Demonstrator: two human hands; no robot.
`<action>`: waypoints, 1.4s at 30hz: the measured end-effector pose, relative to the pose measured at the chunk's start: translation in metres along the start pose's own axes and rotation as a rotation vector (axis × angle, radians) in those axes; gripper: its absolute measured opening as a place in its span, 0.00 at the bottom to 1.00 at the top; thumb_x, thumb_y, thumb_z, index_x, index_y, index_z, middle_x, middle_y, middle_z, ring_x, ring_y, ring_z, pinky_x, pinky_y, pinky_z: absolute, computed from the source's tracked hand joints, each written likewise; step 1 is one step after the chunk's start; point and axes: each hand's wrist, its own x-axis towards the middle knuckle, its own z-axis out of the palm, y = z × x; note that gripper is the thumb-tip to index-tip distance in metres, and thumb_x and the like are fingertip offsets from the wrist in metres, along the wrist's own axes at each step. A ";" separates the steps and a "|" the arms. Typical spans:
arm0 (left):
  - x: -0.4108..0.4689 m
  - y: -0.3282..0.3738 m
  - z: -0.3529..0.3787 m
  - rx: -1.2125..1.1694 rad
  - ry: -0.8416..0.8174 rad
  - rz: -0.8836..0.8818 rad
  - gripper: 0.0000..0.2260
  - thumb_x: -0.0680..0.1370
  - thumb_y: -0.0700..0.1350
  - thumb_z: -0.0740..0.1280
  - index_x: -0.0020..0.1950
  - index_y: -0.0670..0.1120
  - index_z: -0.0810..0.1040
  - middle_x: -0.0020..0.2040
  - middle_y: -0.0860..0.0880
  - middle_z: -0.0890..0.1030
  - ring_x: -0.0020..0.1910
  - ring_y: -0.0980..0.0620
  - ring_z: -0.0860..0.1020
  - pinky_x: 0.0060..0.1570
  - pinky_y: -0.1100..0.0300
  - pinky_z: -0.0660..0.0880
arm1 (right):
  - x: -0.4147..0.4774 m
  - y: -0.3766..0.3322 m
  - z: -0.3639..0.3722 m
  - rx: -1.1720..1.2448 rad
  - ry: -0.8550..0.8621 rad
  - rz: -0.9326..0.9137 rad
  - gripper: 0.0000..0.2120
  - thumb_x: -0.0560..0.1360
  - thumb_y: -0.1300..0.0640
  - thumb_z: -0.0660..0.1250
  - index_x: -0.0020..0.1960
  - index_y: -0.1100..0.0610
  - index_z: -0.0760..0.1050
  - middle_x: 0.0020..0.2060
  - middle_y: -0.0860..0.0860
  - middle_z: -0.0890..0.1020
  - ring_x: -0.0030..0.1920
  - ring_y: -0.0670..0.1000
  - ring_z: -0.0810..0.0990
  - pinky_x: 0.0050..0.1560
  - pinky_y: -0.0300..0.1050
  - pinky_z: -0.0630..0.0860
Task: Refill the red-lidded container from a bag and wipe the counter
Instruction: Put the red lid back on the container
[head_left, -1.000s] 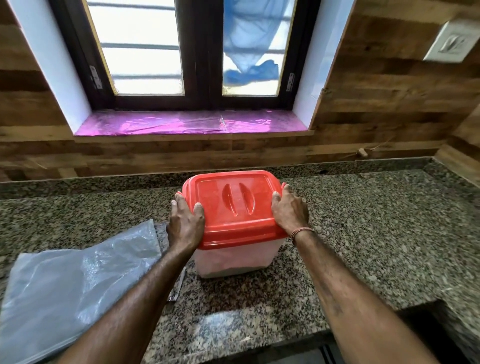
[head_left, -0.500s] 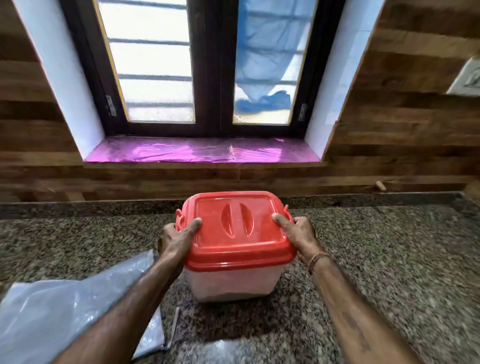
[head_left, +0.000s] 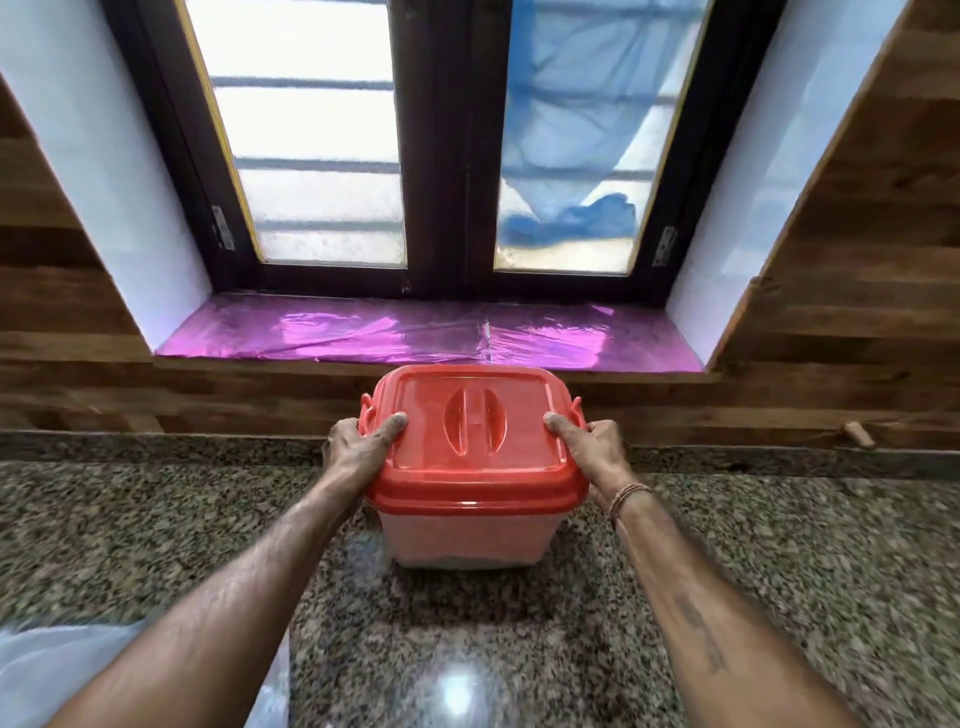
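On the granite surface (head_left: 779, 561), from left to right: a clear plastic bag (head_left: 57, 670) lies flat at the lower left corner, partly cut off by the frame edge and partly hidden by the left forearm; its contents cannot be told. Left hand (head_left: 358, 449) grasps the left side of the container (head_left: 467, 535), thumb lying on the lid (head_left: 472, 441) and fingers curled over the side latch. At centre, the container is a translucent box closed by a red lid; it is upright, near the back of the surface and just below the window sill (head_left: 431, 335), which is covered in shiny purple film. A pale fill shows faintly through the wall, densest near the base; what it is cannot be told. The lid faces up. Its moulded grip (head_left: 475, 428) runs front to back, toward the window; the box is nearly square, so no long axis is clear. Right hand (head_left: 592, 452), with a thread band (head_left: 626, 499) at the wrist, grasps the right side in mirror fashion, thumb on the lid.
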 end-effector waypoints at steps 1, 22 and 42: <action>0.006 -0.003 0.002 0.006 0.002 -0.002 0.25 0.69 0.65 0.74 0.48 0.43 0.84 0.44 0.44 0.85 0.46 0.43 0.84 0.43 0.53 0.79 | 0.003 0.002 0.003 0.002 -0.007 0.006 0.30 0.63 0.40 0.79 0.50 0.66 0.82 0.42 0.62 0.87 0.35 0.55 0.83 0.36 0.45 0.77; -0.025 -0.053 -0.050 0.070 -0.026 0.117 0.40 0.75 0.65 0.69 0.81 0.46 0.61 0.73 0.43 0.70 0.71 0.43 0.71 0.68 0.48 0.69 | -0.082 0.005 0.045 -0.534 0.312 -0.359 0.36 0.79 0.38 0.64 0.80 0.55 0.60 0.78 0.58 0.66 0.79 0.60 0.61 0.77 0.65 0.58; -0.040 -0.332 -0.348 0.410 0.080 -0.293 0.41 0.76 0.60 0.72 0.80 0.42 0.57 0.75 0.34 0.67 0.73 0.33 0.68 0.69 0.41 0.68 | -0.336 0.181 0.294 -0.763 -0.229 0.046 0.34 0.66 0.37 0.74 0.64 0.57 0.75 0.61 0.58 0.79 0.62 0.62 0.78 0.59 0.54 0.78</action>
